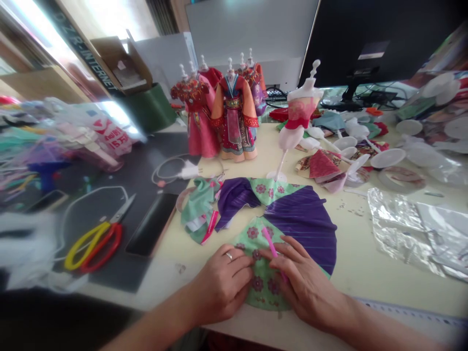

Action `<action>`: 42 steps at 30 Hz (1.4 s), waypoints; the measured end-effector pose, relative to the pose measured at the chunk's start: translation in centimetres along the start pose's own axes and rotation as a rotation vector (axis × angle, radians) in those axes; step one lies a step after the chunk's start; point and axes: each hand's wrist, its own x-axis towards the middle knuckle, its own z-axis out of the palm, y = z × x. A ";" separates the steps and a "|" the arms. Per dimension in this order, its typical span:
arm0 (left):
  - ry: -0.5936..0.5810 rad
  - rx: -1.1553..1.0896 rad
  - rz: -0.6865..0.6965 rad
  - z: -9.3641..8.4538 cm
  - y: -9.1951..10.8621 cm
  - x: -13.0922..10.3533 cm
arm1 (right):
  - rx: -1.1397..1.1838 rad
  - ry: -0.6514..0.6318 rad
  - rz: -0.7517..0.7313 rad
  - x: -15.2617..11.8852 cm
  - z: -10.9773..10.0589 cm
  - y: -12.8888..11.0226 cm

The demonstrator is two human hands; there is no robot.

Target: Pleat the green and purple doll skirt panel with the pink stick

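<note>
A small doll-size skirt piece (303, 219) lies spread on the table, with purple pleated panels and green flowered panels. On the green flowered fabric (252, 233) nearest me, my left hand (224, 280) presses with curled fingers at its left edge. A ring is on one of that hand's fingers. My right hand (305, 282) holds a slim pink pen-like tool (269, 240) between thumb and fingers, its tip pointing away from me over the flowers. The right hand's lower fingers rest on the cloth. What lies under both palms is hidden.
Behind the cloth stand dressed doll mannequins (234, 117) and a half-dressed mannequin (300, 105). To the left are scissors (98, 243), a phone (151, 226), a white charger (189, 169) and a green scrap (199, 209). Plastic film (398, 224) and a ruler (409, 312) lie right.
</note>
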 end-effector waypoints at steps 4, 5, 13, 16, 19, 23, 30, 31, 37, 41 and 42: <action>0.009 0.007 -0.033 -0.2 0.4 -0.1 | -0.012 0.029 0.007 -0.1 -0.1 0.2; 0.014 0.002 -0.038 -0.2 0.6 -0.1 | -0.027 0.042 0.012 -0.1 -0.2 0.4; 0.092 -0.022 -0.100 -1.3 0.2 0.7 | -0.314 0.042 -0.006 -1.2 -2.0 3.6; 0.091 0.009 -0.103 -1.7 -0.9 2.1 | -0.345 0.015 -0.024 -2.1 -2.7 4.5; 0.020 0.028 -0.054 -1.6 -1.9 4.0 | -0.356 0.004 -0.028 -3.1 -3.1 5.0; -0.122 0.059 -0.046 -1.2 -2.5 5.8 | -0.379 0.031 -0.011 -3.8 -3.6 5.3; -0.090 0.059 -0.098 -1.1 -2.2 5.4 | -0.342 0.029 -0.002 -4.6 -4.4 4.9; -0.078 0.060 -0.100 -1.2 -2.2 5.4 | -0.343 0.025 -0.007 -4.6 -4.6 4.9; 0.112 0.092 -0.158 -2.7 -3.7 5.6 | -0.349 0.235 0.054 -5.1 -9.0 6.1; 0.321 0.139 -0.272 -3.7 -5.2 5.4 | -0.332 0.441 0.280 -5.8 -11.4 8.4; 0.377 0.149 -0.308 -3.7 -5.5 5.2 | -0.346 0.480 0.313 -6.0 -11.5 9.0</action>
